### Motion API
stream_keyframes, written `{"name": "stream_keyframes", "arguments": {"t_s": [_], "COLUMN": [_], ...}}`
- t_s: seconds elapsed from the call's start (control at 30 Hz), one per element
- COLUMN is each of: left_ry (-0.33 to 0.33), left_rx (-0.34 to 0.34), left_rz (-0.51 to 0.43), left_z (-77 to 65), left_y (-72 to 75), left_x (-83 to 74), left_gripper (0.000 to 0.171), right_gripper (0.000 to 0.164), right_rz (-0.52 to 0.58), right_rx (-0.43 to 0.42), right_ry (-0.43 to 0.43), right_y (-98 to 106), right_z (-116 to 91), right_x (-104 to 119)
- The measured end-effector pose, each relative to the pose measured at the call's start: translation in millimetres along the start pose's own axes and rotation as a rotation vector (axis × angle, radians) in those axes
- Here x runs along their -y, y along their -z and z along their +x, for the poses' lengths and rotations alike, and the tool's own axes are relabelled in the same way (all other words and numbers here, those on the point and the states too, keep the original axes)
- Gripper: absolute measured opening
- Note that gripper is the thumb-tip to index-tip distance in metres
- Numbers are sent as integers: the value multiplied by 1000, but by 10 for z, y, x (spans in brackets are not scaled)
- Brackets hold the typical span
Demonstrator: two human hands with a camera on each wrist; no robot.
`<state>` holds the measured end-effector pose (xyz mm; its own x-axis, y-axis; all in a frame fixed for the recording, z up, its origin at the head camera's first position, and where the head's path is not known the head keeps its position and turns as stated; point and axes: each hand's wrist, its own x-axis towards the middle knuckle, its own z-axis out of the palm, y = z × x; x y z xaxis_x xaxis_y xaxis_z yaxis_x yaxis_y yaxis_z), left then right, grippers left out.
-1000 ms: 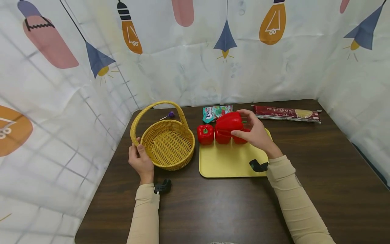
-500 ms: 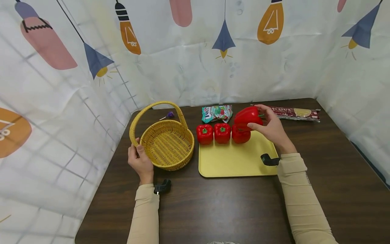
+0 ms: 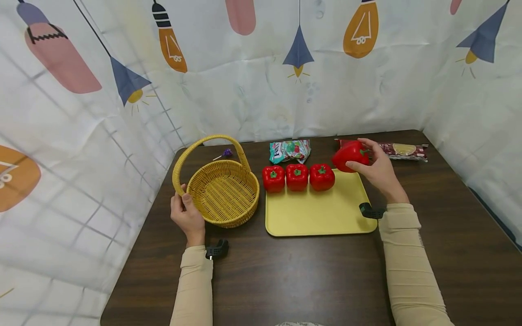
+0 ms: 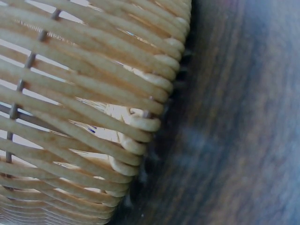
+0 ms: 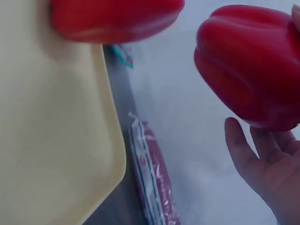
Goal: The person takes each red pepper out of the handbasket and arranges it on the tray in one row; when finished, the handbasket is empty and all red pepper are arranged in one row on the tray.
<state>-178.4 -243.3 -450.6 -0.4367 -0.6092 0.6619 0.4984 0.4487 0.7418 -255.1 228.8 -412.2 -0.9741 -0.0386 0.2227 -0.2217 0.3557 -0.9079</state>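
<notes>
My right hand (image 3: 381,174) holds a red bell pepper (image 3: 350,156) between thumb and fingers, above the back right corner of the yellow tray (image 3: 318,213). The pepper lies on its side, its green stem toward my palm. In the right wrist view the same pepper (image 5: 248,61) shows its smooth lobed skin, with fingers (image 5: 239,140) under it. Three more red bell peppers (image 3: 297,177) stand in a row along the tray's back edge. My left hand (image 3: 189,217) grips the yellow wicker basket (image 3: 222,192) at its left side, where the handle joins. Its weave fills the left wrist view.
Behind the tray lie a turquoise candy bag (image 3: 290,151) and a long dark red spaghetti pack (image 3: 403,151), partly covered by my right hand and pepper. A purple lollipop (image 3: 226,153) lies behind the basket. A printed curtain (image 3: 244,99) hangs along the table's back edge.
My right hand has carried the bell pepper to the right, from over the other peppers to the tray's back right corner, uncovering the row. My left hand stays on the basket.
</notes>
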Motion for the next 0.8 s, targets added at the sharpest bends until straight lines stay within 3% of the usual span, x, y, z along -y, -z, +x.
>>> {"name": "stream_keyframes", "arguments": {"t_s": [0.5,0.8], "left_ry": [-5,-12], "left_rx": [-7,-9], "left_rz": [1,1], "left_z": [-1,1], "left_y": [-1,-3], "left_x": [23,41], "left_gripper": [38,41], "right_gripper": [82,85], "right_rz": [-126,-126], "right_rx": [86,166], "right_ry": [-104,-134], "right_y": [122,94], "right_z": [18,28], "right_x": [-256,-320]}}
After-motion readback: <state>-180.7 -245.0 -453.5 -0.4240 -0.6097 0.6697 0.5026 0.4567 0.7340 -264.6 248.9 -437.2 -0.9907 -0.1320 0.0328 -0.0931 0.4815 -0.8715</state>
